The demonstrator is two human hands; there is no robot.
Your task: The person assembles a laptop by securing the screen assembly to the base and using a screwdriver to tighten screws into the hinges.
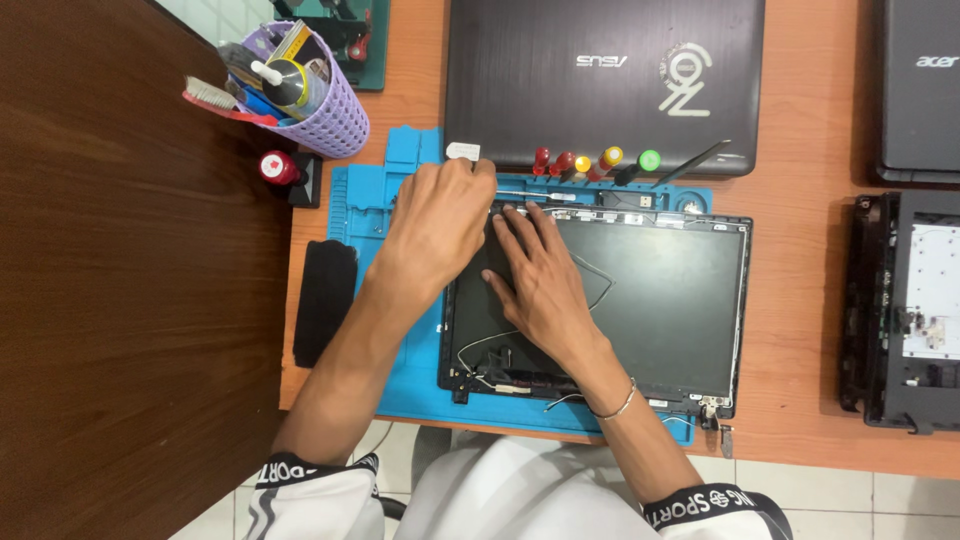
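Bare left hand [437, 222] curled, fingertips pinching at the top-left corner of the laptop lid panel [650, 300]; what it pinches, cannot tell. Right hand [535, 285] flat, fingers spread, pressing the panel just at 4 o'clock of the left. Panel's long axis runs 9-to-3 on the blue mat [365, 205]; screwdrivers [590, 163] at 1 o'clock.

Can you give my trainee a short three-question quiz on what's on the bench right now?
1. True or false: both hands rest on the laptop lid shell.
2. Which colour is the mat under the shell: A green, B blue, C red?
3. What stands in the row above the shell's top edge?

Key
1. True: left hand and right hand sit at its top left corner.
2. B.
3. Screwdrivers with red, yellow and green handles.
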